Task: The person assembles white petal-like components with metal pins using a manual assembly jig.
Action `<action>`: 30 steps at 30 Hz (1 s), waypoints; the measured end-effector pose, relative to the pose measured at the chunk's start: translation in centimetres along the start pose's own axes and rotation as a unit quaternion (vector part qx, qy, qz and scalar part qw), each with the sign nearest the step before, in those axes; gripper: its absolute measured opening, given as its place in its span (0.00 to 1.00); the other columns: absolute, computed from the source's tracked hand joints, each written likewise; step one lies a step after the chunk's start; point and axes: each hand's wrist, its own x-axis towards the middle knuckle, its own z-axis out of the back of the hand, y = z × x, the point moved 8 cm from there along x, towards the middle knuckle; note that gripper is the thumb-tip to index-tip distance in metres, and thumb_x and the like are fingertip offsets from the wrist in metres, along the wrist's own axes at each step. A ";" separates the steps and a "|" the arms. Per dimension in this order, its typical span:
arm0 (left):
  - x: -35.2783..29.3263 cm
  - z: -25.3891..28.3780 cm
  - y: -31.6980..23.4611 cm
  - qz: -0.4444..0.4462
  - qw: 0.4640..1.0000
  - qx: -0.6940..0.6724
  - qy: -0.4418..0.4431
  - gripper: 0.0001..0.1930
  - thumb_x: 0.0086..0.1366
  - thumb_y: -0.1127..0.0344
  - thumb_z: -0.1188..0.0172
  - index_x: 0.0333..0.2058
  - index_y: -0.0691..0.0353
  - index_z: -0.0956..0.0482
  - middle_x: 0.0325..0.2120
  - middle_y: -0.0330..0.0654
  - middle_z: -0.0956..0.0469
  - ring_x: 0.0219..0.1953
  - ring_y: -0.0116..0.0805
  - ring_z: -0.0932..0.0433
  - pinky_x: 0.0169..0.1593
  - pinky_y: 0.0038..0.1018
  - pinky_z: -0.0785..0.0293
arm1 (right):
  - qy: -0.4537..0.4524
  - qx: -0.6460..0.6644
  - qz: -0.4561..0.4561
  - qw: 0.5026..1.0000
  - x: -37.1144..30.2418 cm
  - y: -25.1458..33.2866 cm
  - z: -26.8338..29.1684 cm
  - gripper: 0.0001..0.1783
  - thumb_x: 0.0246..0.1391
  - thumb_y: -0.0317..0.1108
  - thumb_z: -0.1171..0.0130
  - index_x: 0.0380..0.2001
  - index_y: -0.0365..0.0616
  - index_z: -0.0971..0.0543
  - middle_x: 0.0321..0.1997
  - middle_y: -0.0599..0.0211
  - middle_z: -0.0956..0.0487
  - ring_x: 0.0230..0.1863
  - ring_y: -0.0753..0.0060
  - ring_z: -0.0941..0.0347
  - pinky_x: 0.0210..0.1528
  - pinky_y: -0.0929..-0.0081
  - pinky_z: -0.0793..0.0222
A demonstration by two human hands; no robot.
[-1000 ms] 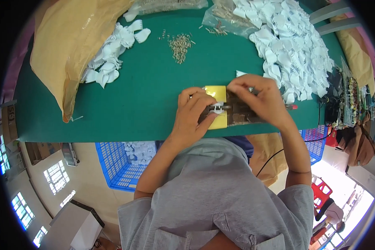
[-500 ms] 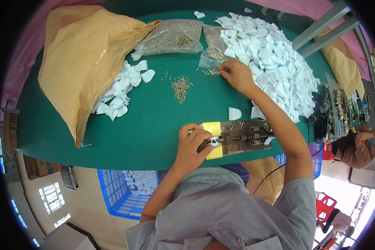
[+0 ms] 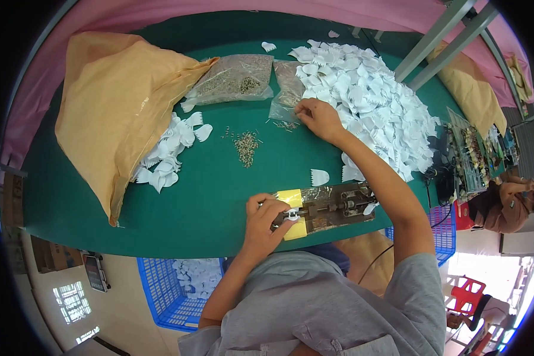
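Note:
My left hand (image 3: 262, 226) is closed around a white toothed claw-clip piece (image 3: 292, 215) at the left end of a metal jig (image 3: 338, 206). Yellow tape (image 3: 289, 197) covers that end of the jig. Farther off, my right hand (image 3: 320, 120) has thumb and fingers pinched together. It hovers beside a few loose thin metal pins (image 3: 286, 125) at the mouth of a clear bag (image 3: 288, 89). Whatever is in its fingertips is too small to make out. A small heap of metal springs (image 3: 246, 149) sits on the green table (image 3: 202, 207), left of the pins.
A large heap of white clip pieces (image 3: 368, 101) fills the back right. More clip pieces (image 3: 163, 157) spill from a tan sack (image 3: 113, 113) at left. Behind the springs lies a bulging clear bag (image 3: 234, 80). One single clip piece (image 3: 319, 177) lies behind the jig. A blue basket (image 3: 157, 296) stands below the table.
The whole view has shifted, so the table sits lower and slightly left. My right hand has moved slightly away from me relative to the pins. My left hand keeps its hold at the jig.

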 end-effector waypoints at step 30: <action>-0.3 -0.4 0.5 0.022 1.000 -0.016 0.015 0.19 0.53 0.73 0.25 0.45 0.57 0.16 0.45 0.36 0.16 0.56 0.46 0.29 0.59 0.37 0.30 | 0.024 0.068 0.117 0.991 -18.1 14.6 3.2 0.14 0.51 0.24 0.31 0.42 0.46 0.17 0.31 0.64 0.20 0.35 0.58 0.24 0.41 0.62 0.30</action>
